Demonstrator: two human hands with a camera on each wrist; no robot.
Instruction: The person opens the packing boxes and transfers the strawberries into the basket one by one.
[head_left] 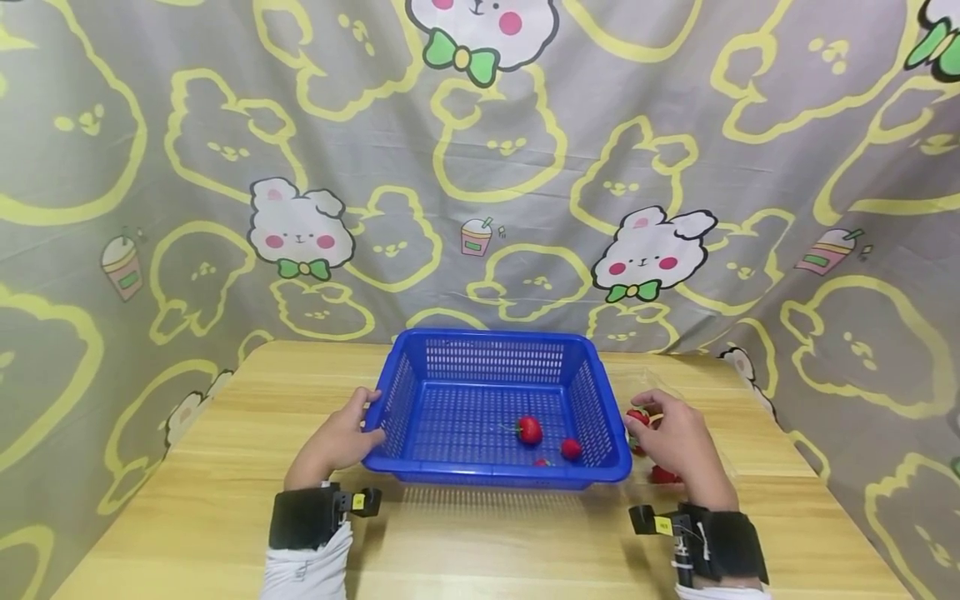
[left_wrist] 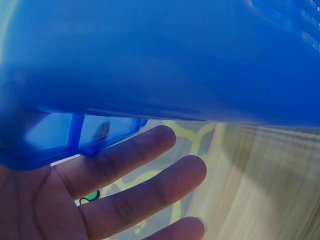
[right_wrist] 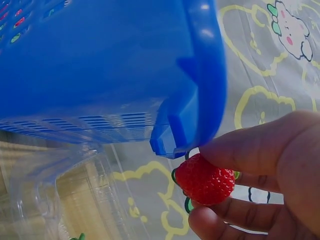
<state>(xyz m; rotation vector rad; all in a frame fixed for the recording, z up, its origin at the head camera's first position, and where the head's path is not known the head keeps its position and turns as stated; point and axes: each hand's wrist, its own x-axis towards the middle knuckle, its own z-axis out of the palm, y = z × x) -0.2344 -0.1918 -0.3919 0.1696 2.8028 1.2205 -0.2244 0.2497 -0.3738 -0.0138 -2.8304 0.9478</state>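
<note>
A blue plastic basket with slotted walls sits mid-table. Inside lie a strawberry, a smaller one and a third, partly hidden by the near rim. My left hand holds the basket's left rim, thumb over the edge; the left wrist view shows the other fingers stretched beneath the rim. Just outside the right rim, my right hand pinches a red strawberry between thumb and fingers. Under that hand, more strawberries lie about a clear plastic container, partly hidden.
The wooden table carries everything. Behind it and on both sides hangs a grey curtain with yellow outlines and cartoon rabbits. The basket's right wall stands between the pinched strawberry and the basket's inside.
</note>
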